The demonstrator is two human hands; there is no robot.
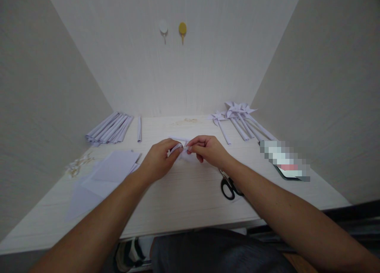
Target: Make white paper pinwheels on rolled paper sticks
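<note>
White paper piece (186,155): in the middle of the frame, just above the tabletop (178,201), between my two hands; its full shape is hidden by my fingers.
Left hand (162,158): I pinch the paper's left side between thumb and fingers.
Right hand (209,148): my thumb and forefinger pinch at its right side; what else, if anything, sits between the tips is too small to tell.
Weight: next to nothing, I judge; fingertips are plenty.
Stiffness: thin and floppy where single, likely firmer where folded layers stack.
Fragility: I expect it to crease or tear if I tug, and a hard squeeze would flatten it.
Slip: dry and smooth, so layers may slide apart.
Best hold: the gathered middle, pinched lightly, leaving loose edges alone.
Paper pinwheels (235,109): upper right of centre; I'd lift these by their sticks, sparing the blades.
</note>
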